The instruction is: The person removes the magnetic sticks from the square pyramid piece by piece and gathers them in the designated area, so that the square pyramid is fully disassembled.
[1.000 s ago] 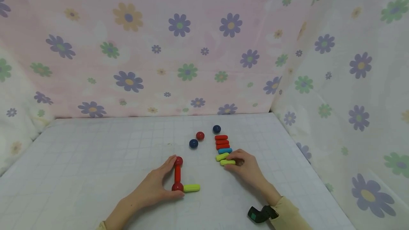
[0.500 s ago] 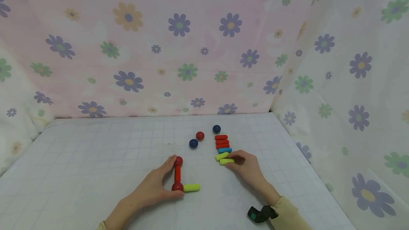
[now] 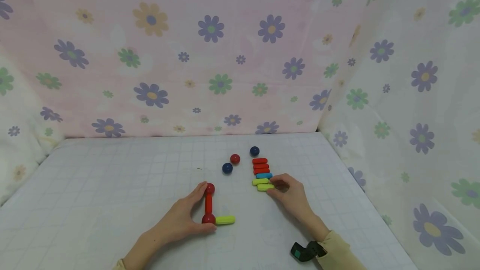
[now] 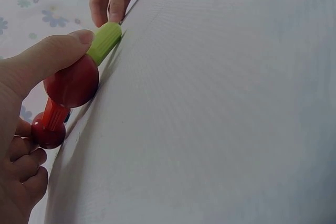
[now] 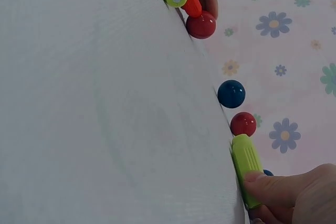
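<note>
My left hand (image 3: 180, 216) holds a stick-and-ball piece on the table, with the thumb by the near red ball (image 3: 208, 219) and fingertips at the far red ball (image 3: 210, 188). A red stick (image 3: 208, 204) joins the two balls. From the near ball a yellow-green stick (image 3: 225, 220) points right, a small silvery disc showing at its end in the right wrist view. My right hand (image 3: 290, 193) pinches the right end of a loose yellow-green stick (image 3: 265, 187), its thumb (image 5: 254, 177) on the side. Another yellow-green stick (image 3: 260, 181) lies just behind that one, apparently touching it.
Beyond these lie a blue stick (image 3: 264, 176) and several red sticks (image 3: 261, 166) in a row. Two dark blue balls (image 3: 227, 168) and a loose red ball (image 3: 235, 159) are farther back. A black device (image 3: 309, 251) is on the right wrist. Flowered cloth (image 3: 221, 53) borders the table.
The right hand has slid the loose yellow-green stick slightly away and left. The stick behind it has turned straighter, closer to the blue one. The left hand and its piece stay still.
</note>
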Motion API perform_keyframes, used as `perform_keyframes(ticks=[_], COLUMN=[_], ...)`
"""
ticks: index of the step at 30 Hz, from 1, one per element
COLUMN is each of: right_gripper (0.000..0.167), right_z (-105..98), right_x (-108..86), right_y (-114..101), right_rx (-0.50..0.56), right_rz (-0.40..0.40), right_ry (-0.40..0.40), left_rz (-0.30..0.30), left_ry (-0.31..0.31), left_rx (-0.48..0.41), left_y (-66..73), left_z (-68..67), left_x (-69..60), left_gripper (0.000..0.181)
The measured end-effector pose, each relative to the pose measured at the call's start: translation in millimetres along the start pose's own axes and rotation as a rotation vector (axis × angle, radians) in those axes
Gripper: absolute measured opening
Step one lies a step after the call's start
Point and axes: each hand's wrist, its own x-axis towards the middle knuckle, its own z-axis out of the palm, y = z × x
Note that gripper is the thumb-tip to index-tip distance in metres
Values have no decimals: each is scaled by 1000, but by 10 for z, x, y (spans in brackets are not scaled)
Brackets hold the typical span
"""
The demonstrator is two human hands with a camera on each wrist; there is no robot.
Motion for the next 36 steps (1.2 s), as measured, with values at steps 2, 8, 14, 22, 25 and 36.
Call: perform_keyframes(ticks=[2,8,14,22,25,36], right_gripper=[31,31,29,30,30,27], right_z=[4,14,22,-5,-25,289], right_x=[0,4,8,36,48,73], right_y=[-8,-32,2,-68,-231,-794], right_rx=[-2,-19,-19,-83,-73,64], right_rz=[-2,-9,-28,-62,-81,-73], right_ry=[-1,4,10,17,-1,-206], left_rz=[3,-2,-4,-9,-8,-25], left_ry=[-1,0,3,5,0,15], left_rx=[0,2,3,5,1,7], left_y=[-2,-9,-16,-5,1,-5], left_z=[0,2,4,0,-1,-3], left_x=[0,5,5,-8,-7,5], left_gripper=[113,113,113,115,115,115])
